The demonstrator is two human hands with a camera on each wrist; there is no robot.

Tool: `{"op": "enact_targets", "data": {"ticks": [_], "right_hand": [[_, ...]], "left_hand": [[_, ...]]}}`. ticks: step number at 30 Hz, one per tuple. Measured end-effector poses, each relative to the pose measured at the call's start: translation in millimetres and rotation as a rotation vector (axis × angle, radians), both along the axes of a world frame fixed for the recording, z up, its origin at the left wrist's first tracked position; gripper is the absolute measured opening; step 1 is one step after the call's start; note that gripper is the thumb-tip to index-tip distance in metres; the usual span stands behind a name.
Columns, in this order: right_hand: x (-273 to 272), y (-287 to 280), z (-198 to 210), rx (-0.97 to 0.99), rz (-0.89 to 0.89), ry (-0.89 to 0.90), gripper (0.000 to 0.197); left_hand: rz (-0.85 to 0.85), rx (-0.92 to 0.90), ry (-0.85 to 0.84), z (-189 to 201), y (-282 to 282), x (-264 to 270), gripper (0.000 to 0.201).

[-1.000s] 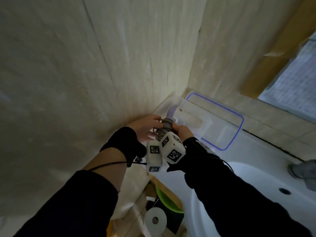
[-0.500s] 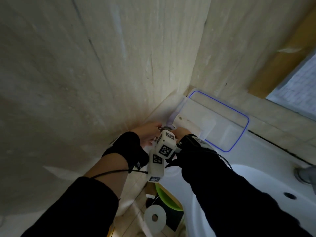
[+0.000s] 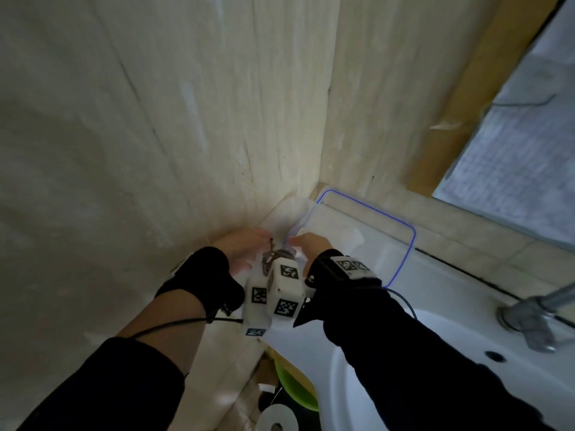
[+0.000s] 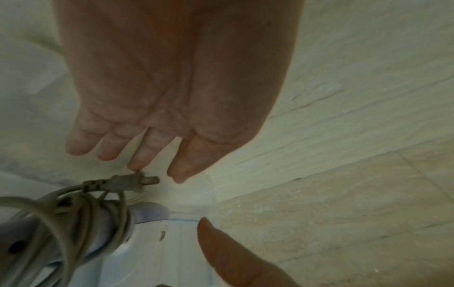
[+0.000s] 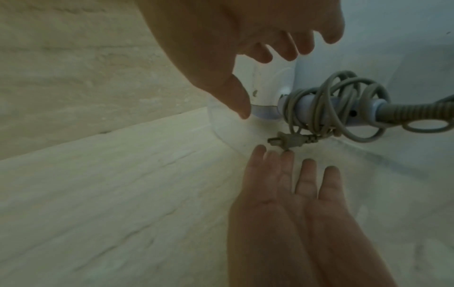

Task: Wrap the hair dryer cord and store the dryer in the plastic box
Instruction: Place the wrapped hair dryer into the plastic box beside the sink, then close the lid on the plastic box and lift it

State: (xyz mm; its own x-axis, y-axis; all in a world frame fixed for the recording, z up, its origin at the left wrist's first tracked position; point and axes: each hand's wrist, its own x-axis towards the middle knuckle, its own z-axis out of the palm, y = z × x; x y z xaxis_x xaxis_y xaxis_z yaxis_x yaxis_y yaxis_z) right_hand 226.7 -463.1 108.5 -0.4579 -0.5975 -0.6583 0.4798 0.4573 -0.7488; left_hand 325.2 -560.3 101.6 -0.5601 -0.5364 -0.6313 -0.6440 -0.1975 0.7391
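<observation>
The hair dryer (image 5: 343, 108) has a pale lilac handle with its grey cord (image 5: 319, 97) wound round it. It lies at the near-left corner of the clear plastic box (image 3: 373, 213), which has a blue rim and stands in the wall corner. The plug (image 5: 287, 140) sticks out of the coil towards the wall. My left hand (image 4: 147, 163) is flat with straight fingers, one fingertip touching the plug (image 4: 125, 183). My right hand (image 5: 270, 58) hovers over the dryer, fingers loosely curled and holding nothing, its thumb pointing down beside the dryer body. In the head view the wrist cameras hide most of the dryer (image 3: 280, 253).
The white washbasin (image 3: 404, 368) and its metal tap (image 3: 535, 315) lie to the right. Tiled walls close in on the left and behind. A green bowl (image 3: 292, 387) and a paper roll (image 3: 277, 418) sit below the counter edge.
Both hands held the wrapped dryer a second ago. They carried it forward to the box corner and have let go; now only a left fingertip touches the plug.
</observation>
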Motion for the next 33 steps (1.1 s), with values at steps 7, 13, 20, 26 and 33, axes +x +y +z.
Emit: {"op": "enact_targets", "data": {"ticks": [7, 13, 20, 26, 33], "right_hand": [[-15.9, 36.0, 22.3, -0.129, -0.254, -0.166, 0.024], [-46.0, 72.9, 32.2, -0.134, -0.394, -0.134, 0.021], [-119.5, 100.7, 34.5, -0.104, -0.455, -0.101, 0.024], [-181.0, 98.4, -2.6, 0.026, -0.417, -0.028, 0.048], [-228.4, 93.2, -60.5, 0.345, -0.265, 0.236, 0.054]], "left_hand": [[0.026, 0.006, 0.218, 49.0, -0.7, -5.7, 0.013], [-0.062, -0.061, 0.215, 71.0, 22.4, -59.8, 0.018], [0.027, -0.001, 0.288, 73.2, 26.3, -116.1, 0.020], [0.233, 0.006, 0.280, 40.5, 1.3, -166.2, 0.029], [0.312, 0.096, 0.143, 11.8, -29.7, -222.3, 0.025]]}}
